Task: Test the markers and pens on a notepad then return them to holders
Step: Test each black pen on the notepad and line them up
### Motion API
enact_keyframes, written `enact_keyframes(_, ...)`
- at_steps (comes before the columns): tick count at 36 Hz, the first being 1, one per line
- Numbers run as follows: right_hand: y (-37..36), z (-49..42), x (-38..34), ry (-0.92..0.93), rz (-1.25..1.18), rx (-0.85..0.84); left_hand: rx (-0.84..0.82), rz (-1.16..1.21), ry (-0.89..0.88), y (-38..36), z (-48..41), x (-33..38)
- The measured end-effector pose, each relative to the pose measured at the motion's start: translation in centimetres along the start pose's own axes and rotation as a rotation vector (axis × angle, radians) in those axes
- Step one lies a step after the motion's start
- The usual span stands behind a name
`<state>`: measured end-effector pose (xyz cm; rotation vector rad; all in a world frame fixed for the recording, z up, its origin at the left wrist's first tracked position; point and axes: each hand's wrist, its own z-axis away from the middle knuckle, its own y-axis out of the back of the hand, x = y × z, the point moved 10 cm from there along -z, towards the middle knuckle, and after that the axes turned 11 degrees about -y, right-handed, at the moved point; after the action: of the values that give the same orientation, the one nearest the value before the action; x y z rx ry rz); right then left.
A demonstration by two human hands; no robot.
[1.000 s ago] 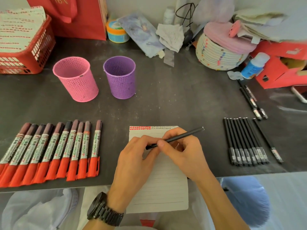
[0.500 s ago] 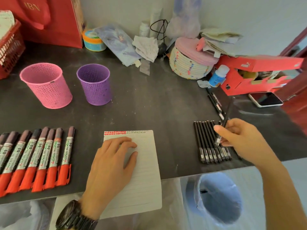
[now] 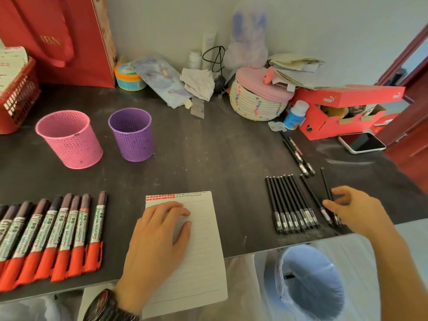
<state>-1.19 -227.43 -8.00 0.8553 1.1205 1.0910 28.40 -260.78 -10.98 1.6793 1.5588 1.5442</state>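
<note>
Dark desk (image 3: pixel 208 158), pale wall (image 3: pixel 324 24); left fingers (image 3: pixel 171 209) flat on notepad (image 3: pixel 203 251); right fingers (image 3: pixel 342 193) at pen (image 3: pixel 325 181), grip unclear.

The left hand (image 3: pixel 159 237) lies palm down on the notepad (image 3: pixel 208 251), fingers straight and close together, pointing up and to the right; its wrist carries a dark watch (image 3: pixel 108 306); the right hand (image 3: pixel 356 212) reaches in from the lower right on a bare forearm, fingers loosely curled, thumb across a pen (image 3: pixel 326 184); whether it pinches the pen cannot be told.
</note>
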Motion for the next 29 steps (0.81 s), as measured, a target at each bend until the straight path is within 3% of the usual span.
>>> enact_keyframes(29, -2.0, 0.0, -2.3, 0.142, -0.044, 0.099, -0.016, 0.014, 0.009, -0.4, 0.1, -0.4)
